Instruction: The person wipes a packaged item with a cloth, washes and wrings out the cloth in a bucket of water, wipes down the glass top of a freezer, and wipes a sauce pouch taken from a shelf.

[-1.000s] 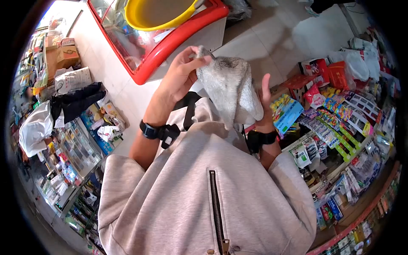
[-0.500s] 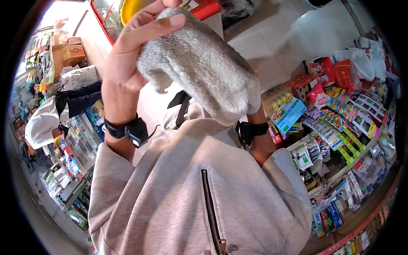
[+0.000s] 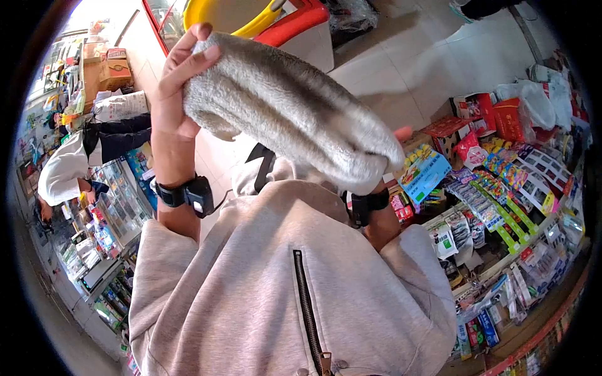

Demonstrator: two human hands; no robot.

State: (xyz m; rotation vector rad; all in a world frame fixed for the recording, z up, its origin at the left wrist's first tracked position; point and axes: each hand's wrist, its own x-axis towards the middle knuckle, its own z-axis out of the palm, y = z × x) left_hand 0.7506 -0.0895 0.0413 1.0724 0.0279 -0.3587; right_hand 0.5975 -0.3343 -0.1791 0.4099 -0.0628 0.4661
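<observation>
cloth (image 3: 276, 103), grey and fluffy, is held just past the hoodie (image 3: 238, 282). the left hand (image 3: 179, 81) grasps the cloth's left end; the right hand (image 3: 403, 133) is mostly hidden behind its other end, so its grip cannot be told. right of the cloth lie packaged goods (image 3: 426, 172); beyond it, a yellow basin (image 3: 258, 26); far left of it, another person (image 3: 66, 169) in white.

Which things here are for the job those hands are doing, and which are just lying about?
Apparently in the job:
- cloth
- left hand
- right hand, mostly hidden

Apparently just lying about:
- carton
- blue pack
- red bag
</observation>
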